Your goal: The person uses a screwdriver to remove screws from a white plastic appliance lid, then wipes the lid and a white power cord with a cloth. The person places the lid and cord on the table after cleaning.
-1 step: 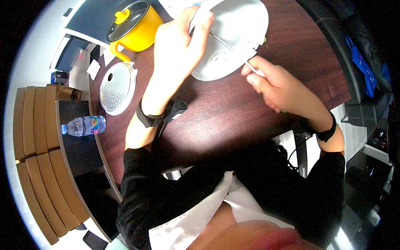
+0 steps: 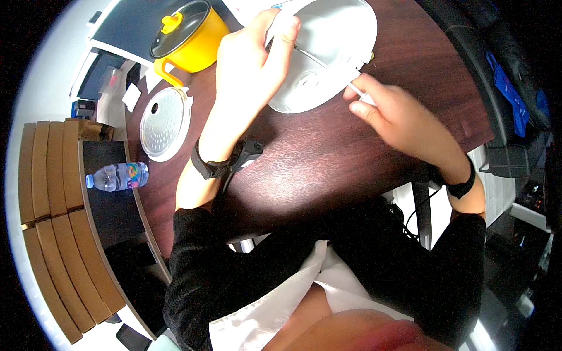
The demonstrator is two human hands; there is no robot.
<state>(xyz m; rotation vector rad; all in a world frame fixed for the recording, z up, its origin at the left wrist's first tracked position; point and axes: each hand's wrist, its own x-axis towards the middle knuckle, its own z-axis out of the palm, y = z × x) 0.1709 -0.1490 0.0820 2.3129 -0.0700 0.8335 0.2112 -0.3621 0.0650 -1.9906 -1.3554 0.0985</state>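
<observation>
At the top centre, my left hand (image 2: 252,70) is closed on the left side of a white oval, dish-like object (image 2: 333,35) with a notched rim and small moulded rings. A thin cord or rod (image 2: 313,58) crosses its face toward the notch. At the lower right of this object, my right hand (image 2: 389,117) pinches the white end of the cord or rod (image 2: 362,93) between thumb and fingers. A yellow pot (image 2: 199,47) with a dark lid and long handle stands left of my left hand, and a round perforated translucent lid (image 2: 165,123) lies below the pot.
A clear water bottle (image 2: 117,176) lies on its side at the left. Stacked cardboard boxes (image 2: 52,169) fill the far left. The dark wooden table (image 2: 304,164) spans the middle. A black padded seat or bag with blue cloth (image 2: 506,88) is beyond its right edge.
My right hand has shifted slightly up, with its thumb a little higher on the white piece. My left hand and the white object look unchanged.
</observation>
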